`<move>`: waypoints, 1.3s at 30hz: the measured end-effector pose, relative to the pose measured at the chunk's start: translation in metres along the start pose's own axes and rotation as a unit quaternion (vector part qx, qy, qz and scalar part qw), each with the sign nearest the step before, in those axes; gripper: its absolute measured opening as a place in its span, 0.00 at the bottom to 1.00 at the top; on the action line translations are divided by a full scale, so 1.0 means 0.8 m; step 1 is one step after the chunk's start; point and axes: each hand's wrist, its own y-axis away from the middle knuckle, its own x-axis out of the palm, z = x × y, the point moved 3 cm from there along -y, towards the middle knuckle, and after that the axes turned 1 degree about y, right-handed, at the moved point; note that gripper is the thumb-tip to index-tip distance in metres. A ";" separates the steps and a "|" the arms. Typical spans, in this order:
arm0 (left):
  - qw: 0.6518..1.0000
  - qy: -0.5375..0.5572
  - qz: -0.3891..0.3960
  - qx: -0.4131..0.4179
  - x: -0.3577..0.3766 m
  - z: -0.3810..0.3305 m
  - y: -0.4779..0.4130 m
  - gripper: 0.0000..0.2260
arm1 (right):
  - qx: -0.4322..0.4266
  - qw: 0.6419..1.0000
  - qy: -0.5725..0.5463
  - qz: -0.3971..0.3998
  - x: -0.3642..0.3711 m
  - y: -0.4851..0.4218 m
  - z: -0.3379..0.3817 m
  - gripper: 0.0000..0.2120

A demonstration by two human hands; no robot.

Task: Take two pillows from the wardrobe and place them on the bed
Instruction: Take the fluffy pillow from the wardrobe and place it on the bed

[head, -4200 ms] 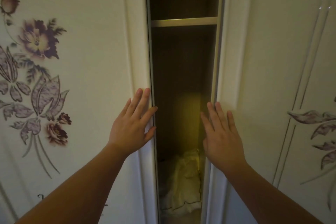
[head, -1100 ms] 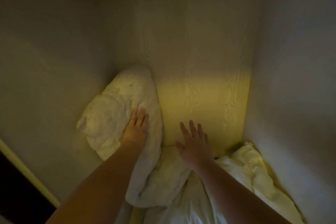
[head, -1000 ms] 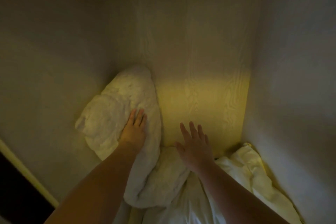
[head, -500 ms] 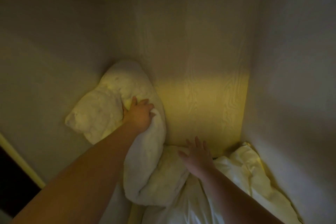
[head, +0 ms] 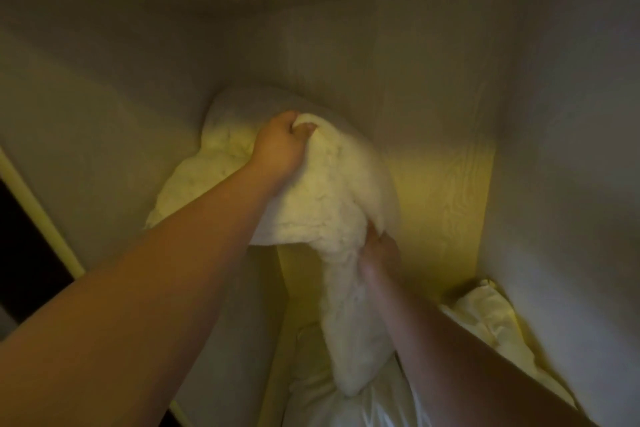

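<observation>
Head view: inside the wardrobe (head: 433,87), left hand (head: 282,146) fisted on the white pillow's (head: 329,198) top, right hand (head: 379,258) clutching its lower edge. First pillow barely lifted; second pillow, bed placement both pending.

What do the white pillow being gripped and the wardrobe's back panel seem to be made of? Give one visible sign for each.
Lumpy white pillow: soft, matte, fleecy-looking fabric over loose filling; it bunches where the left hand and right hand squeeze it.

Pale wardrobe back panel: wood or wood-look laminate, smooth; wavy grain lines show.
</observation>
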 end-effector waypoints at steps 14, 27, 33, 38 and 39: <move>0.990 0.017 -0.034 -0.133 0.016 0.063 0.068 0.21 | -0.429 0.891 0.087 -0.121 -0.108 0.077 0.145 0.21; 0.848 -0.298 0.383 -0.212 0.115 0.263 0.314 0.14 | -0.170 0.784 0.468 0.371 -0.076 0.129 -0.158 0.20; 0.899 -0.254 0.303 -0.187 0.119 0.281 0.341 0.20 | -0.279 0.833 0.453 0.148 -0.077 0.100 -0.116 0.31; 0.919 -0.162 0.204 -0.297 0.115 0.296 0.371 0.34 | -0.034 0.834 0.551 0.013 -0.122 0.077 -0.179 0.57; 0.907 -0.173 0.198 -0.328 0.115 0.303 0.376 0.41 | 0.017 0.829 0.559 -0.007 -0.139 0.072 -0.192 0.58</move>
